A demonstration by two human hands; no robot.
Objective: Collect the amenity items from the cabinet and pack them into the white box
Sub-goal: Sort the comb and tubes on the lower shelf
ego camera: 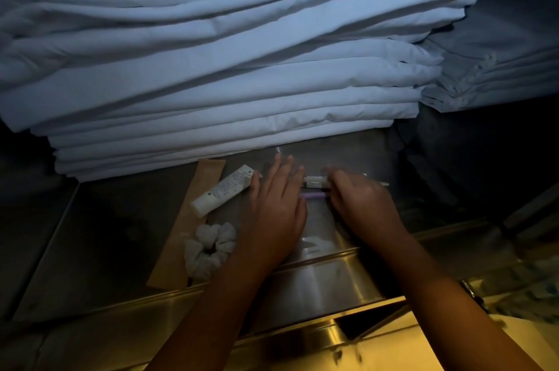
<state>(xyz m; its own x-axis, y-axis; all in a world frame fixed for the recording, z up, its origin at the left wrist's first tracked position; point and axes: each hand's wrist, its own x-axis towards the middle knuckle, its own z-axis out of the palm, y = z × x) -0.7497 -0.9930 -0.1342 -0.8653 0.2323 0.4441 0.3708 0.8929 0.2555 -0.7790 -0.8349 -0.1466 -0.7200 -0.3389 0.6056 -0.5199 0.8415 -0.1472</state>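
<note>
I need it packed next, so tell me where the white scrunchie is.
In the head view, the white scrunchie lies on the metal shelf, left of the left hand, overlapping the brown paper sleeve, below the white tube.

White tube, scrunchie on shelf
</note>
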